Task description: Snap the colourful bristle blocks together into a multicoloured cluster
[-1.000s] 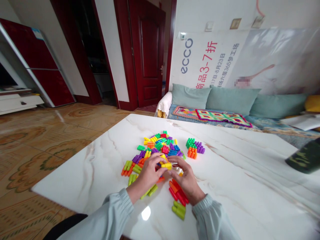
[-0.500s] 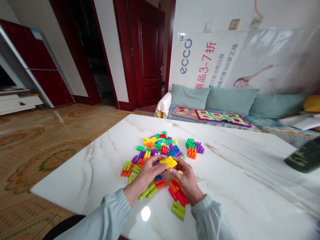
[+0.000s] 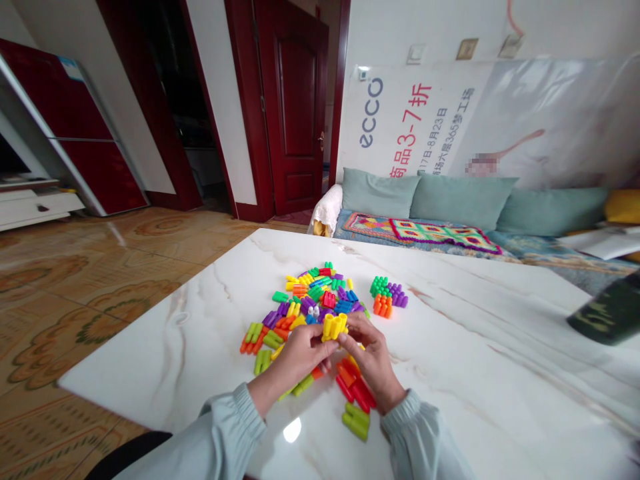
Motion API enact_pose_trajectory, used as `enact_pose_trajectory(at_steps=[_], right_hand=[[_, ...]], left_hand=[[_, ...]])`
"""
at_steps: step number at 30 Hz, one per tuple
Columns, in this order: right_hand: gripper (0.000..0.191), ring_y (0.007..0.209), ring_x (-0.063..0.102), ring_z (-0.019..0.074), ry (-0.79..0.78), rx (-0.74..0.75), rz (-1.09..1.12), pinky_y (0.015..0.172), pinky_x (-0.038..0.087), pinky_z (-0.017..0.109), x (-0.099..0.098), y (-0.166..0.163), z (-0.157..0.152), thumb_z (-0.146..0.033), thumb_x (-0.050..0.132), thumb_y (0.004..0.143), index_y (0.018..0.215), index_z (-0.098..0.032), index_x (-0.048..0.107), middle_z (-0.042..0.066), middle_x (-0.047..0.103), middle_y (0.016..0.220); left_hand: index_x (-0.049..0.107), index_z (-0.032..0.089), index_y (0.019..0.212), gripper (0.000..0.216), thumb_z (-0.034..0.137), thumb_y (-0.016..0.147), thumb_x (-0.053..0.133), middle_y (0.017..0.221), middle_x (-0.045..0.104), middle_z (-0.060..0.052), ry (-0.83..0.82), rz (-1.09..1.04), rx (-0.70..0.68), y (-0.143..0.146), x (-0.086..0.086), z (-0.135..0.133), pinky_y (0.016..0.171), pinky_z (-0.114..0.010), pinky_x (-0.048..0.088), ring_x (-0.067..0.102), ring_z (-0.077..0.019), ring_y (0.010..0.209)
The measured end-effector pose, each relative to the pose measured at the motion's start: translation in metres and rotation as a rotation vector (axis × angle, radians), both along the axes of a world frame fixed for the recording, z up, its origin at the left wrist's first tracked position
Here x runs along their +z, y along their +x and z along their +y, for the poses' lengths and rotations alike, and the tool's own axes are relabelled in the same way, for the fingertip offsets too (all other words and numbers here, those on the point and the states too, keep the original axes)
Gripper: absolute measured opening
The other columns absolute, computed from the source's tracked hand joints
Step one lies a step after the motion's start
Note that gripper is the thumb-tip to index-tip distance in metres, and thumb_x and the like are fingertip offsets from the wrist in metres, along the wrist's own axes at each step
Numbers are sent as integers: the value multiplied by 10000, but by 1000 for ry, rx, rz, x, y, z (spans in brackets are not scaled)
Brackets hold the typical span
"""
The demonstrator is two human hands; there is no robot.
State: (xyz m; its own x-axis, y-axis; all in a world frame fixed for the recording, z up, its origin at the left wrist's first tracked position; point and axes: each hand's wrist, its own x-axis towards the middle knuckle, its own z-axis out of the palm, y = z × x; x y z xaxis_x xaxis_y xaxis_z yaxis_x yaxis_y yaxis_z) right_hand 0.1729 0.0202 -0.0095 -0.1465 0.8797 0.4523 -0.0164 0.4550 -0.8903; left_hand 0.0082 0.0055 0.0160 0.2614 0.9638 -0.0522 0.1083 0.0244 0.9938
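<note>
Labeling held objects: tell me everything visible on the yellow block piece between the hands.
The yellow block piece looks like glossy moulded plastic, made of rounded, tube-like lobes side by side. It is held off the white marble-look table, at the near edge of the loose pile of coloured blocks. The left hand pinches its left end and the right hand its right end with fingertips. Its underside is hidden; nothing else visibly touches it.
</note>
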Motion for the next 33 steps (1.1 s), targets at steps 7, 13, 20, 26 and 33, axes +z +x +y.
enact_pose_trajectory(at_steps=[7,13,20,26,33], right_hand=[[179,862,629,190,-107,-89,144,638,505,260,2,0,2,-377,710,809,872,-214,670,49,660,965],[324,666,670,178,-295,-75,361,583,515,273,5,13,13,-392,801,706,817,-209,557,5,683,728],[291,522,593,119,-374,174,117,536,474,242,10,10,5,-374,779,718,786,-192,561,-16,661,648],[249,533,508,94,-335,171,69,508,423,215,10,3,-1,-362,773,718,764,-185,604,-41,583,633],[249,646,577,133,-222,66,160,585,473,255,8,3,2,-418,767,751,858,-209,685,8,666,800]], left_hand=[[684,155,836,283,435,797,678,525,609,7,38,78,39,-3,-7,0,448,-228,410,538,-135,441],[623,159,900,274,328,713,731,798,687,-37,-137,-383,152,-5,2,5,564,-229,517,663,-155,665],[640,154,1093,505,346,661,816,831,679,-38,-102,-319,205,-9,11,4,453,-169,413,633,-129,647],[756,145,849,283,344,657,815,779,711,-50,82,-45,230,-8,10,5,478,-193,410,605,-139,622],[753,134,935,342,339,667,802,707,698,-40,10,-30,217,-8,7,4,441,-200,433,576,-125,523]])
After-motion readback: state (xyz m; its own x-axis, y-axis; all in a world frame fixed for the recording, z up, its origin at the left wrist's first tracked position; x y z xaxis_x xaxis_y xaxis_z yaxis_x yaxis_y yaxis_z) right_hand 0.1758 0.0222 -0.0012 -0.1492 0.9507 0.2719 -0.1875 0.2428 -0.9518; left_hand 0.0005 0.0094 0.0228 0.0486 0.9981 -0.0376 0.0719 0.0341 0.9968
